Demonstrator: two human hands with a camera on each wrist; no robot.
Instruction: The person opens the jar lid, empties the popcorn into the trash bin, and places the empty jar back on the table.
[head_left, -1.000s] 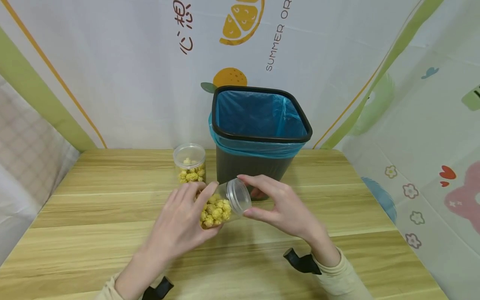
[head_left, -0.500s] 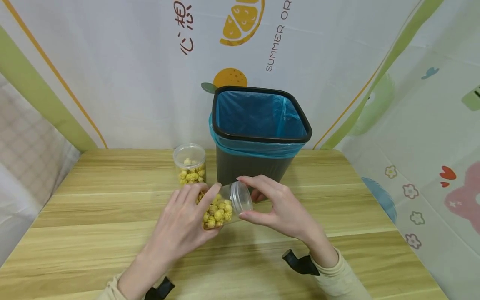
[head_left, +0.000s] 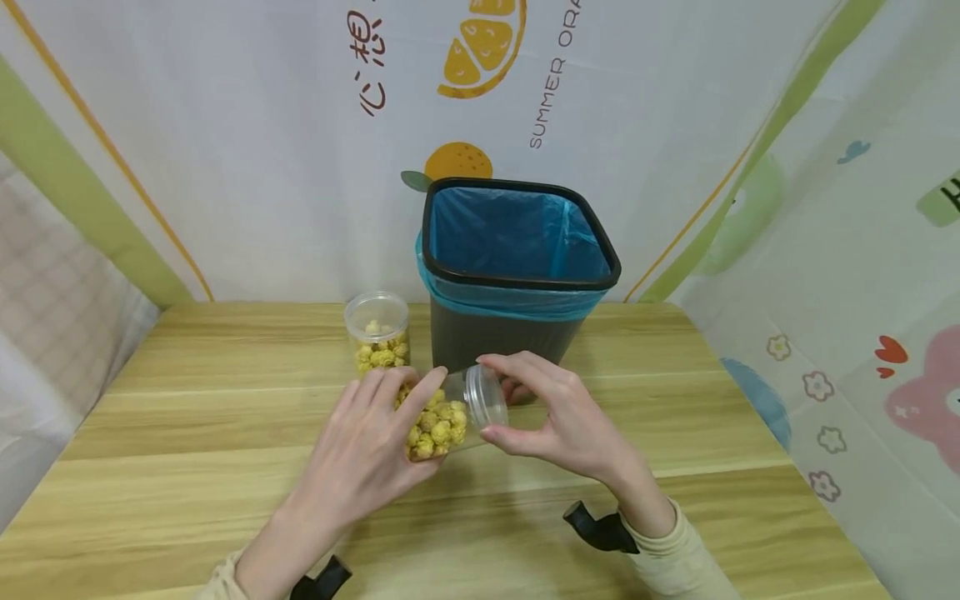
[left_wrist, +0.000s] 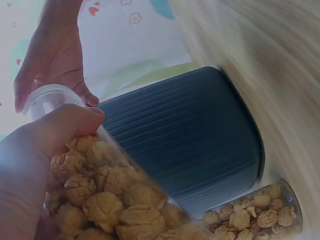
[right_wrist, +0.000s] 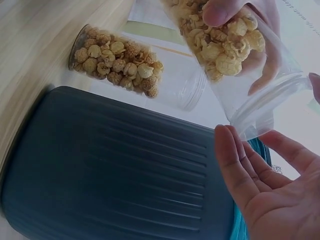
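A clear plastic jar [head_left: 438, 427] of yellow popcorn lies tilted on its side, its lidded end pointing right. My left hand [head_left: 358, 446] grips the jar's body from the left, thumb below and fingers over the top. At the other end, my right hand [head_left: 566, 417] holds the clear lid [head_left: 487, 397] between thumb and fingertips. In the right wrist view the lid [right_wrist: 267, 102] sits on the jar's mouth. The left wrist view shows popcorn [left_wrist: 107, 200] gathered in the lower part, near my left thumb [left_wrist: 70, 122].
Behind my left hand a second jar of popcorn [head_left: 378, 337] stands upright. To its right stands a dark ribbed trash bin [head_left: 487, 337] with a blue liner [head_left: 517, 304]. A printed curtain [head_left: 300, 167] hangs behind the wooden table [head_left: 225, 400].
The jar has shifted slightly to the right with my left hand. My right thumb and fingers have moved a little around the lid. The head view has tilted slightly up.
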